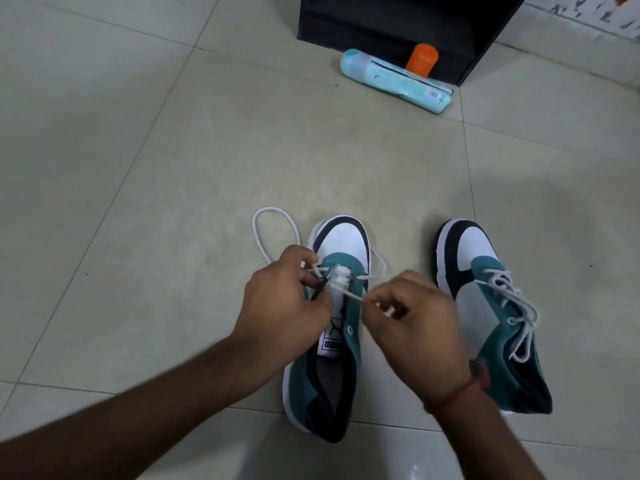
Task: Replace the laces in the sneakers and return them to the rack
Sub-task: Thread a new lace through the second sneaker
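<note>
Two teal, white and black sneakers stand on the tiled floor. The left sneaker (341, 244) has a white lace (275, 216) only through its lowest eyelets, with a loop lying on the floor to its left. My left hand (287, 303) pinches the lace at the shoe's left eyelets. My right hand (415, 313) pinches the other lace end just right of the tongue. The right sneaker (485, 271) is fully laced and stands apart, untouched.
A black rack (398, 26) stands at the back. In front of it lie a light-blue bottle (391, 81) on its side and an orange cylinder (420, 58). Pale floor tiles stretch to the left.
</note>
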